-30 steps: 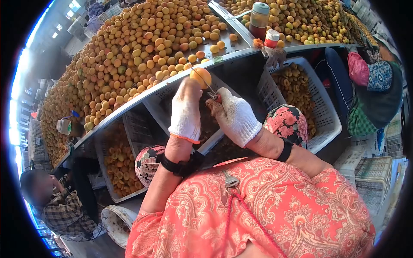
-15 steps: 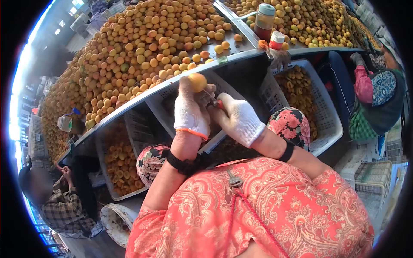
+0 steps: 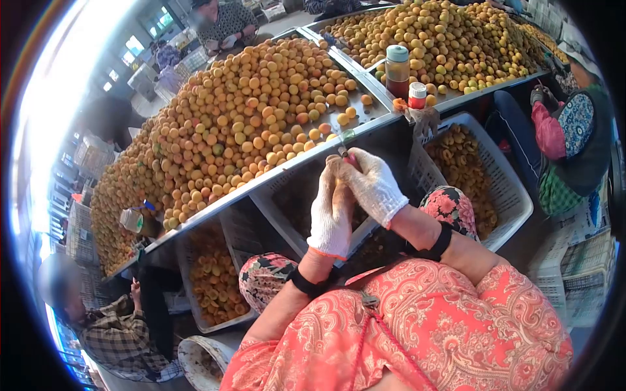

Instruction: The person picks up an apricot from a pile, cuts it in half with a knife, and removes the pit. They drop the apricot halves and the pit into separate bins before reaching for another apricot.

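My left hand, in a white knit glove with an orange cuff, is closed with its fingers pressed together just below the table edge. Whatever lies in its grip is hidden. Right against it, my right hand, also gloved, is wrapped round a small red-handled metal tool, whose metal end points up and away toward the fruit. Both gloves are stained brown at the fingers. Beyond them, a large heap of apricots covers the metal table. Below the hands stands a plastic crate, partly hidden by them.
Crates of halved apricots stand to the left and right. A jar with dark liquid and a red white-lidded bottle stand on the table divider. A white bucket is lower left. People sit at left and right; another is across the table.
The view has swung, shifting the scene rightward and down. The apricot that showed in my left hand is out of sight, and my hands have drawn together, with the tool tip pointing upward.
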The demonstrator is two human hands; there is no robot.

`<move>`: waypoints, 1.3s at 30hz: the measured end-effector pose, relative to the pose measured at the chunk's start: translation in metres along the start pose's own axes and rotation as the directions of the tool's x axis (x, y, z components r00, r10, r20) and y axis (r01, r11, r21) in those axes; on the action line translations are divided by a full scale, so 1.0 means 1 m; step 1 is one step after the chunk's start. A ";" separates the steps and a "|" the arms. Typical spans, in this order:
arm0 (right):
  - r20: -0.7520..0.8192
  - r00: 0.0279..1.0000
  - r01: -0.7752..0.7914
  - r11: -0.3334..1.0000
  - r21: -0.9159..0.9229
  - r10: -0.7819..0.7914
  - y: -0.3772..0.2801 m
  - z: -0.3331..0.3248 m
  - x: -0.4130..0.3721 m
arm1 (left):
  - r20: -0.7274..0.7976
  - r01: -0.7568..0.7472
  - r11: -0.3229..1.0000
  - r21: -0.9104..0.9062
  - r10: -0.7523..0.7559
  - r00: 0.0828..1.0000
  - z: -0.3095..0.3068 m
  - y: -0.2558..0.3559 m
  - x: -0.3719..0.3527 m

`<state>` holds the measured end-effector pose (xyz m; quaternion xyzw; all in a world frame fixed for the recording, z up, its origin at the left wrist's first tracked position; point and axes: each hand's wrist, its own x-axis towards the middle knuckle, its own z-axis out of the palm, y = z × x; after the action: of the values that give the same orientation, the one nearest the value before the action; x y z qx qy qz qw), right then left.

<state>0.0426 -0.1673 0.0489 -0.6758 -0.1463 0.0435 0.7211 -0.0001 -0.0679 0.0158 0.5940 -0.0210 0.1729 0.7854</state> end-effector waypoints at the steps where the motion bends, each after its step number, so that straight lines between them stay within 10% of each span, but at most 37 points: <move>1: 0.009 1.000 0.023 1.000 -0.002 -0.023 0.002 0.002 -0.001 | -0.104 0.171 0.953 -0.248 -0.202 0.974 0.008 0.004 -0.007; 7: 0.021 0.997 0.082 0.971 -0.225 -0.080 0.011 0.008 0.002 | -0.114 0.545 0.711 -0.445 -0.648 0.753 0.015 0.035 -0.010; 14: 0.069 0.912 0.402 0.847 -0.347 -0.404 0.013 0.005 0.001 | -0.083 0.661 0.548 -0.513 -0.798 0.597 0.004 0.026 -0.005; 19: 0.264 0.753 0.658 0.690 -0.300 -0.603 0.014 -0.002 0.007 | -0.042 0.670 0.511 -0.538 -0.811 0.584 -0.011 0.007 -0.004; 20: 0.287 0.733 0.680 0.675 -0.286 -0.617 0.022 -0.006 0.012 | 0.042 0.523 0.809 -0.269 -0.532 0.845 -0.024 -0.009 -0.011; 22: 0.071 0.927 0.361 0.928 0.091 -0.367 0.037 -0.002 0.014 | -0.208 0.667 0.625 -0.405 -0.774 0.599 0.018 0.045 0.004; 24: -0.056 0.997 0.071 0.837 0.543 -0.048 0.039 -0.007 0.020 | 0.430 0.626 0.556 -0.547 -0.455 0.780 -0.049 -0.008 0.018; 30: -0.061 0.969 -0.169 0.825 0.540 0.239 0.015 -0.009 0.014 | 0.075 0.610 0.526 -0.593 -0.718 0.692 -0.027 0.011 0.011; 34: 0.105 0.962 -0.274 0.850 0.450 0.254 0.004 -0.013 0.013 | 0.118 0.605 0.622 -0.497 -0.643 0.757 -0.033 0.009 0.010; 39: 0.104 0.994 -0.031 0.989 0.145 0.016 0.015 -0.007 0.010 | 0.133 0.535 0.792 -0.294 -0.520 0.843 -0.023 0.025 0.006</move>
<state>0.0561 -0.1706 0.0357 -0.6197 -0.1713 0.0973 0.7597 -0.0056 -0.0387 0.0335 0.4444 0.1000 -0.0722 0.8873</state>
